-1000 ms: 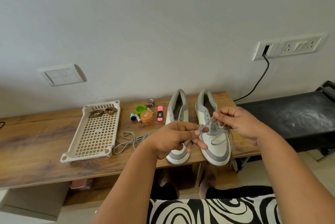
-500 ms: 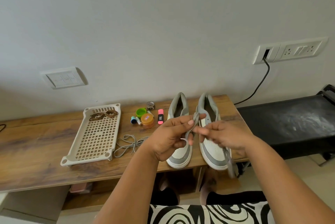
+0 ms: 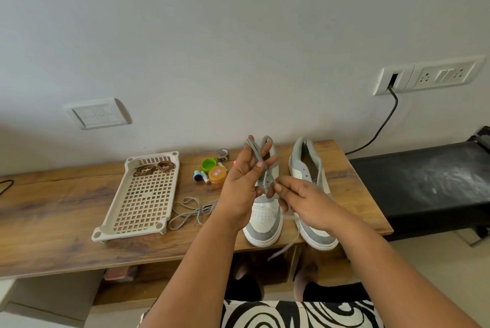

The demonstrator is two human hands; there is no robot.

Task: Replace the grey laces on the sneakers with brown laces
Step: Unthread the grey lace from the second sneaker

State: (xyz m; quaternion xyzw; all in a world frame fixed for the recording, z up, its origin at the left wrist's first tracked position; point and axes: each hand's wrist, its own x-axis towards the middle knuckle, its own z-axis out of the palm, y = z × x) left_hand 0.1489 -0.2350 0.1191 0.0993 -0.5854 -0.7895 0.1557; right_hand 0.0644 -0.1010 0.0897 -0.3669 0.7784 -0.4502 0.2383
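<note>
1. The left hand (image 3: 242, 189) holds a removed grey lace (image 3: 261, 168) looped round its raised fingers, above the left sneaker (image 3: 263, 211).
2. The right hand (image 3: 305, 203) pinches the same lace lower down; its loose tail hangs past the near counter (image 3: 53, 234) edge.
3. Judgement: she should keep the loops snug and even, then lay the bundle by the other grey lace (image 3: 192, 212).
4. The brown laces (image 3: 153, 167) wait in the tray (image 3: 144, 200), left of both sneakers.

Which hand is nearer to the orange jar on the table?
Left. The left hand is raised just beside the orange jar, on its right in the picture; the right hand is farther right, over the sneakers.
</note>
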